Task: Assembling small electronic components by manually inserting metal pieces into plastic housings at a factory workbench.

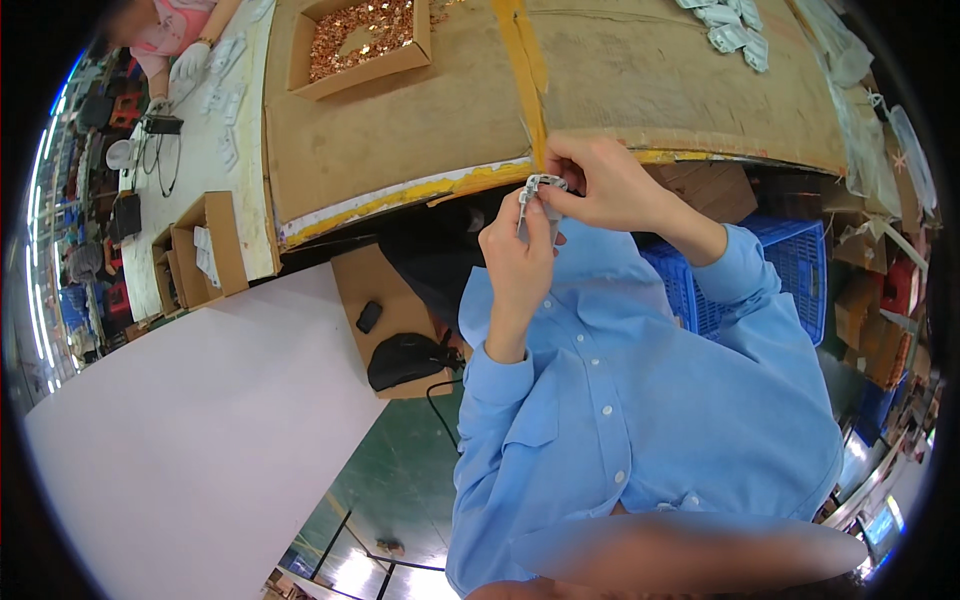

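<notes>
Just off the table's front edge, my left hand (pixel 518 258) is closed round a small white-grey plastic housing (pixel 525 196), thumb against its face. My right hand (pixel 608 186) comes in from the right with bent fingers pinched at the housing's upper end. Whether a smaller part sits between those fingertips is hidden. On the table beyond, an open cardboard box (pixel 424 45) holds many small copper-coloured metal pieces. Several similar white plastic parts (pixel 730 38) lie in a heap at the far right.
Brown board covers the table (pixel 390 140), with a yellow tape strip (pixel 520 60) across it. At the far left a gloved co-worker's hand (pixel 189 62) rests by more white parts. A blue crate (pixel 800 270) stands below, right; a cardboard box (pixel 222 235) sits left.
</notes>
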The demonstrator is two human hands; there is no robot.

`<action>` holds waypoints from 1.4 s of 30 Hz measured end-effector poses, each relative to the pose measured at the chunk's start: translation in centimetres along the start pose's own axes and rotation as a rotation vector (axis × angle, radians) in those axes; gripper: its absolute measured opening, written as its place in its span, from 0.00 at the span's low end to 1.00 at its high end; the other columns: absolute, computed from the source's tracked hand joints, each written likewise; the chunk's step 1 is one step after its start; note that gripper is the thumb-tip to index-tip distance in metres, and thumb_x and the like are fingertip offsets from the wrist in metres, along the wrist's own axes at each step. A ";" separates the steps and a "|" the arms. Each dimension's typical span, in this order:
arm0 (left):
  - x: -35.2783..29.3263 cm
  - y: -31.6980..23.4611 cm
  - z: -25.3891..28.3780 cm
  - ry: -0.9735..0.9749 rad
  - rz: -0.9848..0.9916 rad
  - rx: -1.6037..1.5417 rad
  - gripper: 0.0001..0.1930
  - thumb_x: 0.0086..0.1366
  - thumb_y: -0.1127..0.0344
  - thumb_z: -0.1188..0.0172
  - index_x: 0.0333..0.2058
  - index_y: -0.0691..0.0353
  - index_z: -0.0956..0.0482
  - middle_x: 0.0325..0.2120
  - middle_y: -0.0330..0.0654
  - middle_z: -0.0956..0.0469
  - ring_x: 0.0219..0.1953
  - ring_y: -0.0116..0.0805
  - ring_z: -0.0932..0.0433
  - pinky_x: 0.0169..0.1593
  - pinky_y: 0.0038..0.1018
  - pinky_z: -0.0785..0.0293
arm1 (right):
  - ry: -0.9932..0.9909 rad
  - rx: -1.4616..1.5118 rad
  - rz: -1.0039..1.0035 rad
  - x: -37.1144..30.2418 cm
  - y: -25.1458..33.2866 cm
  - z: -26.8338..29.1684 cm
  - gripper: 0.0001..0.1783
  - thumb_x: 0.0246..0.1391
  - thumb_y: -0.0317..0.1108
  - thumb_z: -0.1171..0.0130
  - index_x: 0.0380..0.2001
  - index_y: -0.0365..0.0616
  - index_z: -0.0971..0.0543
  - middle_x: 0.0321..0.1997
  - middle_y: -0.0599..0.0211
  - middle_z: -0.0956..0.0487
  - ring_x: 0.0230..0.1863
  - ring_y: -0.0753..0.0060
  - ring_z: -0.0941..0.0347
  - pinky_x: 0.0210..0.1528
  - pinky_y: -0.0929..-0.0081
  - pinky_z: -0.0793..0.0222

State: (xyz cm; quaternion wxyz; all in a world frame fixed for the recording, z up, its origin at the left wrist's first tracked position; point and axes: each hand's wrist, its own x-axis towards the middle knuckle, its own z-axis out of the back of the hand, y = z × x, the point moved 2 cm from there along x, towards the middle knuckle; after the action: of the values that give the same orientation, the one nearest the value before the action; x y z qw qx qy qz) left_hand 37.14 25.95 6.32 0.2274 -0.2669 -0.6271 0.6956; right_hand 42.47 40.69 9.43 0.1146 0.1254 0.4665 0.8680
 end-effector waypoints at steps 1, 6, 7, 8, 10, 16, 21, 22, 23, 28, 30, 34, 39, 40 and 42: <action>0.2 0.0 -0.1 0.010 -0.010 0.009 0.14 0.72 0.61 0.51 0.41 0.67 0.23 0.21 0.37 0.22 0.20 0.21 0.24 0.21 0.18 0.31 | -0.003 -0.007 0.001 0.0 0.1 0.2 0.13 0.45 0.34 0.35 0.24 0.41 0.29 0.17 0.67 0.32 0.18 0.72 0.36 0.21 0.73 0.40; 0.3 -0.7 -0.5 0.012 -0.130 0.108 0.12 0.71 0.64 0.50 0.42 0.66 0.22 0.19 0.37 0.24 0.19 0.21 0.26 0.24 0.21 0.29 | 0.020 -0.084 -0.087 -0.7 -0.7 0.6 0.14 0.44 0.42 0.37 0.25 0.42 0.26 0.20 0.56 0.24 0.26 0.52 0.25 0.27 0.58 0.33; 0.1 0.3 -0.3 0.020 -0.056 0.005 0.13 0.71 0.64 0.50 0.43 0.67 0.22 0.19 0.34 0.25 0.20 0.18 0.28 0.24 0.19 0.31 | 0.050 -0.059 -0.105 -0.4 -0.7 0.2 0.15 0.43 0.44 0.37 0.26 0.43 0.25 0.22 0.54 0.23 0.28 0.48 0.24 0.29 0.55 0.31; -0.1 0.0 -0.2 0.019 0.008 -0.061 0.13 0.71 0.64 0.50 0.44 0.67 0.22 0.20 0.33 0.25 0.20 0.18 0.28 0.24 0.18 0.31 | 0.040 -0.071 -0.054 -0.4 -1.2 -0.5 0.13 0.43 0.41 0.37 0.25 0.43 0.26 0.20 0.59 0.25 0.24 0.55 0.26 0.25 0.61 0.33; -0.3 0.6 0.1 0.030 0.015 -0.015 0.14 0.72 0.60 0.52 0.43 0.65 0.23 0.21 0.34 0.25 0.19 0.19 0.28 0.21 0.15 0.34 | 0.032 -0.080 -0.023 -0.4 -1.6 -1.2 0.13 0.43 0.41 0.38 0.25 0.45 0.26 0.20 0.56 0.25 0.26 0.49 0.26 0.27 0.56 0.33; 0.0 1.5 -0.2 0.070 -0.033 0.011 0.14 0.72 0.60 0.53 0.36 0.65 0.25 0.15 0.37 0.26 0.13 0.21 0.29 0.17 0.17 0.37 | -0.050 -0.121 -0.016 -1.2 -1.1 -1.0 0.13 0.42 0.41 0.38 0.23 0.46 0.28 0.20 0.58 0.25 0.26 0.48 0.25 0.26 0.54 0.34; 0.1 1.5 0.0 0.080 -0.050 0.032 0.13 0.72 0.62 0.53 0.36 0.67 0.26 0.19 0.39 0.25 0.14 0.23 0.27 0.17 0.18 0.34 | -0.047 -0.156 -0.031 -1.3 -0.7 -1.1 0.13 0.42 0.42 0.39 0.24 0.46 0.27 0.21 0.59 0.24 0.28 0.49 0.25 0.27 0.54 0.33; 0.2 1.5 -0.3 0.094 -0.065 0.034 0.13 0.72 0.62 0.53 0.36 0.67 0.26 0.19 0.39 0.25 0.14 0.23 0.27 0.17 0.18 0.34 | -0.066 -0.162 -0.029 -1.3 -0.9 -0.6 0.13 0.42 0.42 0.39 0.24 0.46 0.27 0.21 0.59 0.24 0.28 0.49 0.25 0.27 0.54 0.33; 0.3 1.5 -0.6 0.098 -0.054 0.044 0.13 0.72 0.62 0.53 0.36 0.67 0.26 0.20 0.39 0.24 0.15 0.23 0.27 0.17 0.18 0.34 | -0.026 -0.144 -0.049 -1.3 -1.1 -0.2 0.13 0.41 0.41 0.38 0.23 0.45 0.27 0.21 0.59 0.24 0.28 0.49 0.25 0.27 0.54 0.33; -0.2 1.3 -1.3 0.151 -0.014 0.019 0.12 0.71 0.63 0.53 0.37 0.67 0.26 0.22 0.39 0.24 0.16 0.23 0.26 0.17 0.18 0.33 | -0.033 -0.083 -0.079 -2.6 -1.7 0.0 0.13 0.40 0.40 0.37 0.20 0.44 0.27 0.21 0.59 0.25 0.29 0.50 0.25 0.27 0.54 0.34; -0.3 1.4 -1.4 0.174 -0.015 0.025 0.13 0.71 0.62 0.53 0.38 0.67 0.26 0.22 0.39 0.23 0.16 0.23 0.26 0.17 0.17 0.33 | -0.038 -0.079 -0.098 -2.7 -2.0 0.1 0.12 0.39 0.39 0.37 0.19 0.44 0.27 0.21 0.59 0.24 0.29 0.50 0.25 0.27 0.54 0.34; -0.6 0.7 -1.7 0.183 -0.002 0.036 0.13 0.71 0.62 0.53 0.39 0.67 0.26 0.23 0.40 0.23 0.17 0.24 0.26 0.17 0.17 0.33 | -0.060 -0.089 -0.091 -3.2 -1.7 0.0 0.11 0.39 0.38 0.38 0.19 0.44 0.27 0.22 0.58 0.24 0.29 0.50 0.25 0.28 0.55 0.34; -1.1 0.8 -1.5 0.168 -0.008 0.012 0.13 0.70 0.63 0.54 0.39 0.68 0.26 0.23 0.40 0.23 0.17 0.24 0.26 0.18 0.17 0.33 | -0.065 -0.114 -0.085 -3.4 -1.2 -0.3 0.11 0.39 0.39 0.38 0.21 0.44 0.27 0.23 0.58 0.24 0.31 0.49 0.25 0.30 0.54 0.33; -1.1 0.8 -1.4 0.165 -0.008 0.017 0.13 0.70 0.64 0.54 0.39 0.68 0.26 0.23 0.40 0.23 0.17 0.24 0.26 0.18 0.18 0.33 | -0.061 -0.106 -0.087 -3.6 -0.9 -0.3 0.11 0.40 0.39 0.38 0.22 0.44 0.26 0.24 0.57 0.23 0.32 0.49 0.25 0.31 0.54 0.33; -1.2 1.0 -1.2 0.147 -0.011 0.026 0.13 0.70 0.64 0.54 0.39 0.68 0.26 0.23 0.40 0.23 0.17 0.24 0.26 0.18 0.18 0.33 | -0.048 -0.094 -0.079 -3.7 -0.7 -0.4 0.12 0.40 0.39 0.38 0.24 0.44 0.26 0.25 0.57 0.23 0.33 0.48 0.25 0.32 0.54 0.32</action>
State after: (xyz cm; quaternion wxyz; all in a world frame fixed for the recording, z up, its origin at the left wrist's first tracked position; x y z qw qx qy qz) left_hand 38.84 26.00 5.33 0.2800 -0.3109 -0.6010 0.6810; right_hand 45.86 39.59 8.25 0.1657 0.1220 0.4269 0.8806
